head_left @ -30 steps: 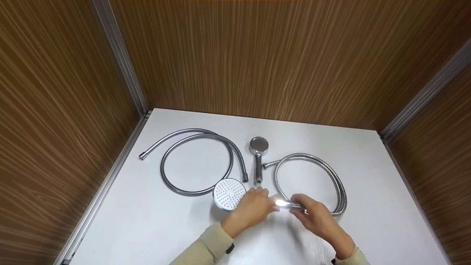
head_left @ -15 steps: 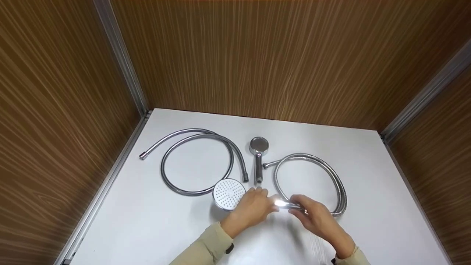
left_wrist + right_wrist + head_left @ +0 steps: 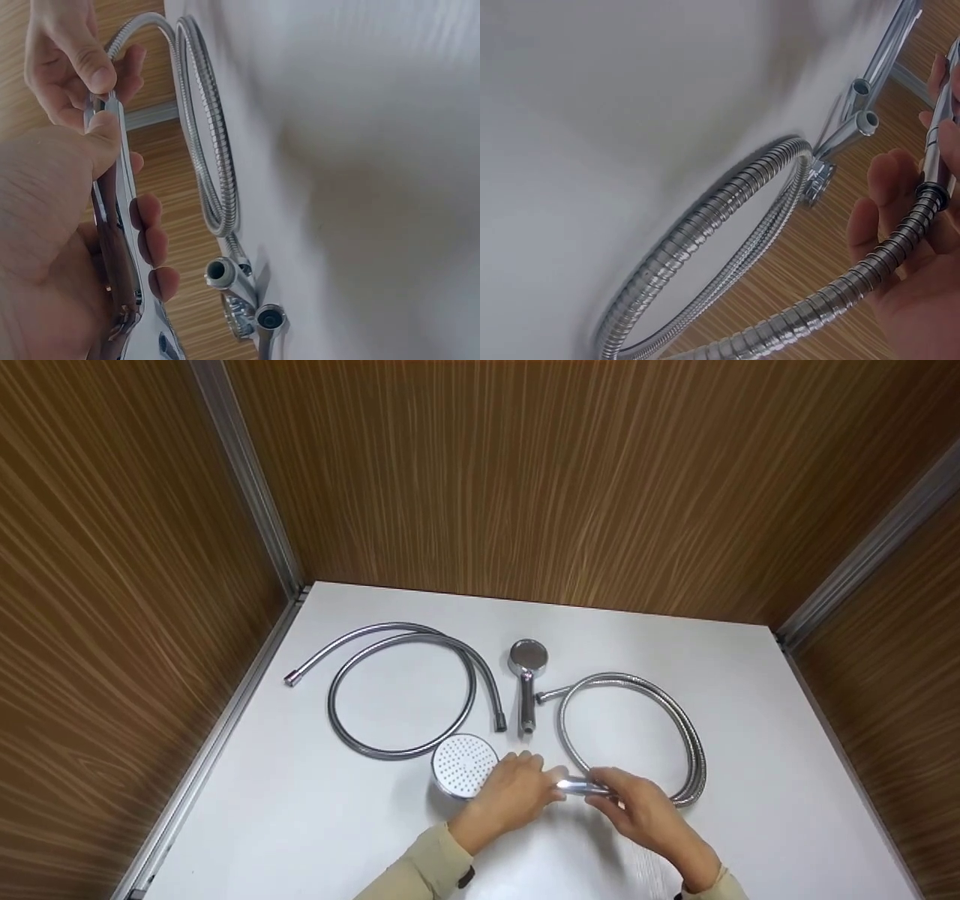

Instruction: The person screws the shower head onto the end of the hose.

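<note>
Showerhead, white face up, at ~6 o'clock from head-view ctr; L hand curled round its handle, R hand pinching metal hose end at handle's tip, approx 3 o'clock. 2nd showerhead lies ~1 o'clock of it, grey hose ~11.

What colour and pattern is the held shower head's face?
The shower head's face is white with small grey dots; the head view shows it best.

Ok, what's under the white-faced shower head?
In the head view, shadowed white table shows beside the shower head, and the smooth hose runs near its upper rim. Whatever lies directly underneath is covered.
</note>
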Demonstrator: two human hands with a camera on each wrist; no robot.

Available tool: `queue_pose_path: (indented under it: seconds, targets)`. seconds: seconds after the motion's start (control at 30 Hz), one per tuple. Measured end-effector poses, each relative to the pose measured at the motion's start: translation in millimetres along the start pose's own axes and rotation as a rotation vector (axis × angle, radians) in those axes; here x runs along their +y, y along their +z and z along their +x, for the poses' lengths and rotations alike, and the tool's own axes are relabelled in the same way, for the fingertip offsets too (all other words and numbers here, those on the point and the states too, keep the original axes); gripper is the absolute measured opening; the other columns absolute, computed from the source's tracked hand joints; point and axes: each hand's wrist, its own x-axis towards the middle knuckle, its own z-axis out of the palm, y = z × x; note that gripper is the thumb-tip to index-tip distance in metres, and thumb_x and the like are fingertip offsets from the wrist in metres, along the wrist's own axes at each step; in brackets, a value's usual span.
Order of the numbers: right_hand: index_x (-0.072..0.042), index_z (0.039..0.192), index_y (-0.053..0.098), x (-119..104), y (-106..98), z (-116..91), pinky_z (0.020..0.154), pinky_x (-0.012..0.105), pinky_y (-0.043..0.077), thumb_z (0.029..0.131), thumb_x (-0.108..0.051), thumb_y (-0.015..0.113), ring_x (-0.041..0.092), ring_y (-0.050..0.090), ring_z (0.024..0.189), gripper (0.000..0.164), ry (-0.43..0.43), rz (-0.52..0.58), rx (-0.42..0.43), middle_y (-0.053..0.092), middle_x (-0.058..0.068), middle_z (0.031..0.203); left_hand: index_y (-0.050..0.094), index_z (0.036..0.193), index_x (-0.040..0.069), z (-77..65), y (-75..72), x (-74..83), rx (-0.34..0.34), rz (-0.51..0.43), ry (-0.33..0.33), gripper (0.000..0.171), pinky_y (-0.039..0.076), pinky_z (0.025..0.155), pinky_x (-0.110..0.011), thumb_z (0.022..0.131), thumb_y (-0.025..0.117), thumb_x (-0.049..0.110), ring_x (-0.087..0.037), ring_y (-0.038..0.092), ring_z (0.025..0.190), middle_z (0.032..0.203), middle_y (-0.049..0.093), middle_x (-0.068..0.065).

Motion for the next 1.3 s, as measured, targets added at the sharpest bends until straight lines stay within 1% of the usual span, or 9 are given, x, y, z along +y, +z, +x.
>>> queue_pose_path:
  seconds: [0.13, 0.27, 0.4, 0.6, 0.73, 0.87, 1.03, 1.13, 1.3]
  targets:
    - [-0.01, 0.11, 0.072, 1, 5, -4, 0.062, 0.026, 0.055, 0.089, -0.012, 0.084, -0.004, 0.058, 0.074, 0.024, -0.013, -0.009, -0.013, 0.071, -0.012, 0.09, 0.061, 0.111, 0.025, -5.6, 7.2, 1.4, 0.0, 0.005, -0.007, 0.03, 0.037, 0.062, -0.024, 0.105, 0.054, 0.054, -0.011, 0.045, 0.069, 0.082, 0.058, 0.003]
    - [-0.011, 0.108, 0.071, 1, 10, -7, 0.063, 0.026, 0.056, 0.089, -0.012, 0.083, -0.004, 0.06, 0.075, 0.023, 0.0, -0.009, -0.033, 0.07, -0.012, 0.089, 0.063, 0.107, 0.025, -10.2, 13.3, 2.1, 0.021, -0.038, -0.021, 0.028, 0.036, 0.059, -0.023, 0.104, 0.057, 0.052, -0.011, 0.046, 0.069, 0.084, 0.055, 0.002]
    - [-0.013, 0.107, 0.071, 1, 14, -9, 0.064, 0.026, 0.057, 0.087, -0.011, 0.084, -0.003, 0.063, 0.077, 0.024, 0.007, -0.007, -0.044, 0.071, -0.012, 0.089, 0.064, 0.106, 0.025, -14.7, 17.9, 3.5, 0.024, -0.072, -0.04, 0.025, 0.035, 0.057, -0.023, 0.104, 0.06, 0.049, -0.011, 0.045, 0.069, 0.086, 0.052, 0.001]
    - [-0.015, 0.107, 0.073, 1, 20, -14, 0.064, 0.023, 0.056, 0.085, -0.011, 0.086, -0.002, 0.064, 0.077, 0.026, 0.0, 0.014, -0.052, 0.074, -0.01, 0.091, 0.064, 0.107, 0.027, -20.8, 24.6, 6.6, 0.012, -0.05, -0.045, 0.022, 0.035, 0.056, -0.022, 0.104, 0.061, 0.048, -0.01, 0.045, 0.07, 0.086, 0.052, 0.002]
    - [-0.018, 0.108, 0.073, 1, 23, -18, 0.067, 0.025, 0.057, 0.087, -0.014, 0.085, -0.001, 0.065, 0.079, 0.024, 0.044, 0.025, -0.092, 0.075, -0.009, 0.094, 0.064, 0.107, 0.026, -24.1, 30.6, 8.9, 0.009, -0.056, -0.042, 0.024, 0.035, 0.056, -0.022, 0.103, 0.06, 0.049, -0.011, 0.046, 0.071, 0.086, 0.053, 0.001]
    - [-0.017, 0.106, 0.074, 0, 25, -21, 0.068, 0.027, 0.058, 0.088, -0.016, 0.085, 0.001, 0.065, 0.079, 0.022, 0.064, 0.024, -0.114, 0.074, -0.01, 0.094, 0.065, 0.106, 0.026, -26.3, 34.5, 10.7, 0.022, -0.045, -0.039, 0.025, 0.035, 0.056, -0.023, 0.103, 0.059, 0.05, -0.011, 0.047, 0.071, 0.085, 0.054, 0.001]
    - [-0.016, 0.105, 0.074, 0, 28, -23, 0.068, 0.027, 0.057, 0.086, -0.016, 0.086, 0.001, 0.064, 0.078, 0.022, 0.048, 0.007, -0.097, 0.073, -0.01, 0.092, 0.066, 0.108, 0.026, -27.0, 35.6, 11.3, 0.003, -0.042, -0.04, 0.023, 0.038, 0.059, -0.025, 0.103, 0.06, 0.049, -0.013, 0.048, 0.073, 0.086, 0.055, 0.0]
    - [-0.017, 0.105, 0.074, 0, 30, -24, 0.068, 0.026, 0.057, 0.085, -0.016, 0.086, 0.0, 0.063, 0.078, 0.023, 0.027, -0.009, -0.08, 0.071, -0.011, 0.091, 0.065, 0.105, 0.026, -28.2, 36.9, 11.2, 0.009, -0.029, -0.035, 0.024, 0.039, 0.061, -0.025, 0.103, 0.06, 0.049, -0.013, 0.048, 0.074, 0.086, 0.055, 0.001]
    - [-0.016, 0.104, 0.074, 1, 32, -25, 0.068, 0.026, 0.055, 0.085, -0.018, 0.087, 0.001, 0.061, 0.079, 0.023, 0.004, -0.039, -0.07, 0.071, -0.012, 0.091, 0.065, 0.106, 0.028, -29.4, 39.8, 11.5, 0.005, 0.046, -0.01, 0.025, 0.039, 0.065, -0.025, 0.104, 0.058, 0.052, -0.011, 0.048, 0.074, 0.084, 0.057, 0.003]
